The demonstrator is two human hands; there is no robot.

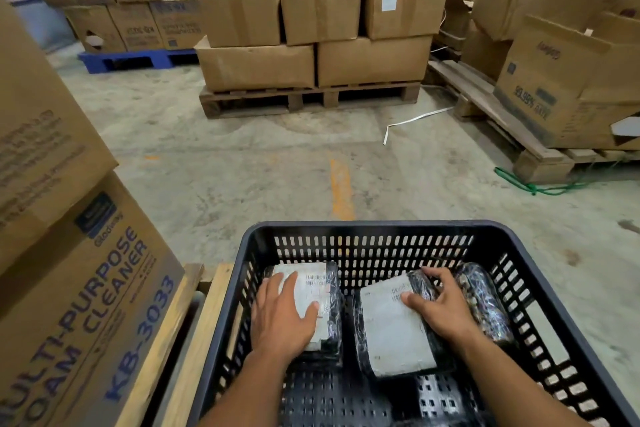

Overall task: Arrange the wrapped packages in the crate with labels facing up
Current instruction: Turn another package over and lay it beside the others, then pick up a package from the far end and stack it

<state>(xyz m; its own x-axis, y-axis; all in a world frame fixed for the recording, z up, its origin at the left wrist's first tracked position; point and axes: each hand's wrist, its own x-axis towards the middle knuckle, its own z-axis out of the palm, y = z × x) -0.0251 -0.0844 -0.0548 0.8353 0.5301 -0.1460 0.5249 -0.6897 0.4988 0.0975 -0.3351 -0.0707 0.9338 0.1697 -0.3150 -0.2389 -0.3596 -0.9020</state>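
Left hand (282, 315) presses flat, ungripping, on the far-left package (313, 295) in the crate (374, 227); right hand (441, 308) grips the middle package (393, 329), seating both label-up.

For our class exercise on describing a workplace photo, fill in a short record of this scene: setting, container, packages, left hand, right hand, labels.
setting: warehouse floor with stacked cardboard boxes on a wooden pallet
container: black slotted crate
packages: left package, middle package, right package, all plastic-wrapped
left hand: left hand flat on the left package
right hand: right hand grips the middle package's far right edge
labels: white labels face up on the left and middle packages; none visible on the right one
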